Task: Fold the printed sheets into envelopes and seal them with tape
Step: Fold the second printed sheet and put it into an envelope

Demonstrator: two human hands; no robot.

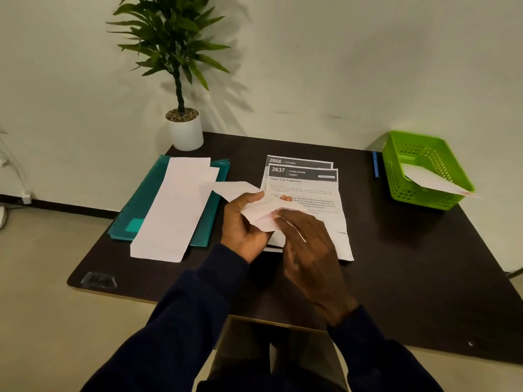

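Both hands hold a folded white sheet [240, 190] above the dark table [410, 264]. My left hand [243, 224] grips its left part, thumb on top. My right hand [308, 247] pinches its lower right edge with the fingertips. Under the hands lies a stack of printed sheets [305, 182] headed 2637 and 2666. To the left, long folded white sheets [175, 210] rest on a teal folder [147, 193]. No tape is in view.
A green plastic basket [424, 168] at the right back corner holds a white folded paper [435, 182]. A blue pen [375, 165] lies beside it. A potted plant [184, 128] stands at the back left edge against the wall.
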